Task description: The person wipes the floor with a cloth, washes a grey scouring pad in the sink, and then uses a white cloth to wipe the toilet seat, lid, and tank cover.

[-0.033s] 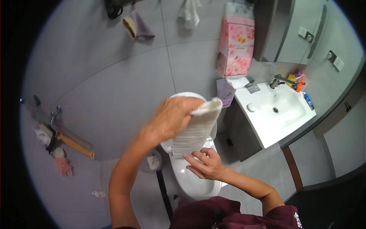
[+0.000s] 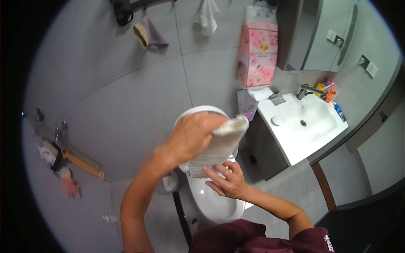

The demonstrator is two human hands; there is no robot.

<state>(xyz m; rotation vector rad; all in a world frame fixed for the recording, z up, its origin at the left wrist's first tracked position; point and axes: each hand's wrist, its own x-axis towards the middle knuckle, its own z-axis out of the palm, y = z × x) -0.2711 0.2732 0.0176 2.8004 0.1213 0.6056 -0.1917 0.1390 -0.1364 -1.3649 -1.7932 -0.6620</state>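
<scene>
My left hand [image 2: 190, 134] is closed on the upper end of a white ribbed cloth [image 2: 216, 147], which looks folded and hangs at a slant. Under its lower end my right hand [image 2: 227, 180] is held palm toward it, fingers apart and partly bent; whether a fingertip touches the cloth cannot be told. Both hands are above a white toilet [image 2: 219, 207], whose raised lid shows behind the left hand. Its middle is hidden by the cloth and my hands.
Right of the toilet stands a white washbasin [image 2: 316, 135] with a faucet [image 2: 304, 90]. A pink floral tissue package [image 2: 259, 57] hangs on the wall. A small bin [image 2: 170, 182] sits left of the toilet. Further left are a wall tap [image 2: 62, 130] and an orange-handled tool [image 2: 83, 163].
The view has shifted slightly, and the cloth's upper end sits a little lower and farther right in the picture. My left hand keeps its hold; my right hand stays nearly where it was.
</scene>
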